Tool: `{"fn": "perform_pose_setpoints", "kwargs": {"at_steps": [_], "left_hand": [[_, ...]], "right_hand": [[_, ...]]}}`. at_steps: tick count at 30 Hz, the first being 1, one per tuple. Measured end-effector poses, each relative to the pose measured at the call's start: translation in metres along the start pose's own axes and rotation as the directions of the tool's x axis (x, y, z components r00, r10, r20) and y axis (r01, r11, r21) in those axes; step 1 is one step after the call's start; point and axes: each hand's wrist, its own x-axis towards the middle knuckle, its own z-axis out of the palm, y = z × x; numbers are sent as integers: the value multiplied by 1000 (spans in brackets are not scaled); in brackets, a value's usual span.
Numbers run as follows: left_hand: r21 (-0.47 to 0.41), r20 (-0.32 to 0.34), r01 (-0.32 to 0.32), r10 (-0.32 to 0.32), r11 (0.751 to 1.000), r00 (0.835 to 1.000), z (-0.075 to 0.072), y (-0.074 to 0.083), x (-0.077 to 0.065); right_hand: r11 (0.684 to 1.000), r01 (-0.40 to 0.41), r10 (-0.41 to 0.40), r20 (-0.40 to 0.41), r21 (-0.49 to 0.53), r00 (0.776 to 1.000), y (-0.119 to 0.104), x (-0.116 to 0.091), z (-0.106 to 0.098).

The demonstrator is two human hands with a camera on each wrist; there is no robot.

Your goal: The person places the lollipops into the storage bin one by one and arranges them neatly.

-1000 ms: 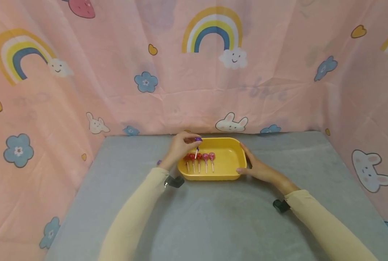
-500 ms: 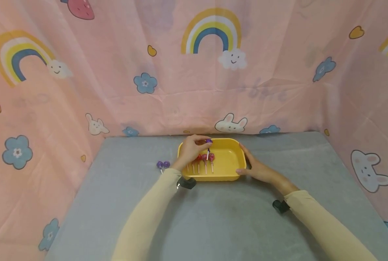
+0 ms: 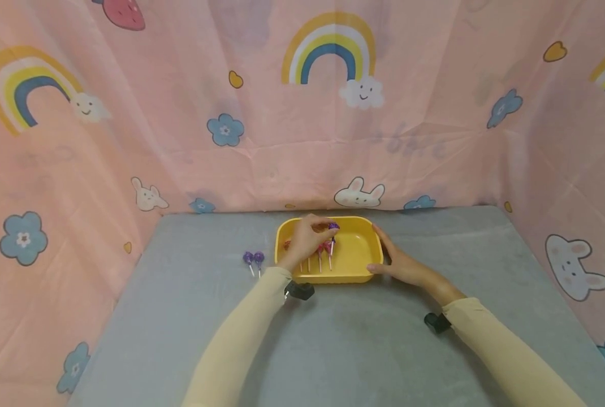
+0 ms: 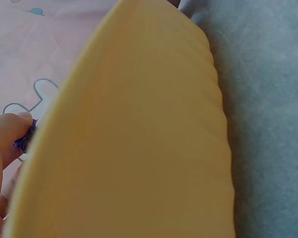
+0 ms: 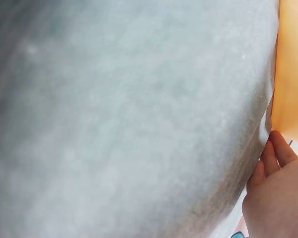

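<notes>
My left hand [image 3: 303, 240] reaches over the yellow tray [image 3: 356, 257] and pinches a purple-wrapped lollipop [image 3: 334, 226] by its head, stick pointing down. In the left wrist view the lollipop's purple wrapper [image 4: 24, 141] shows between thumb and finger beyond the tray's side wall [image 4: 139, 124]. Below that hand, pink lollipops [image 3: 329, 249] lie in a row in the tray; the red ones beside them are mostly hidden by the hand. At the tray's right end my right hand [image 3: 406, 267] grips it, thumb on the near rim and fingers along the far side.
Two more purple lollipops [image 3: 254, 258] lie on the grey tabletop [image 3: 201, 294], left of the tray. A pink printed cloth [image 3: 267, 147] hangs close behind the table and along both sides.
My left hand has carried the purple lollipop rightward across the tray and slightly lower, above the pink ones. The two purple lollipops on the table have come into view. The right hand stays put.
</notes>
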Motion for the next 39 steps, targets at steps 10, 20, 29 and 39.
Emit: {"fn": "perform_pose_setpoints", "kwargs": {"at_steps": [10,20,29,39], "left_hand": [[44,11,18,-19,999,1000,5,1,0],[58,48,18,-21,998,999,15,-3,-1],[159,66,1,-12,987,998,18,-4,-1],[224,103,9,-33,974,994,22,-5,-2]], "right_hand": [[1000,8,-8,-5,-11,1000,2,1,0],[1000,-4,4,-2,-7,1000,3,-1,3],[1000,24,-24,-4,11,1000,6,2,3],[1000,21,-21,-5,-3,1000,5,1,2]]}}
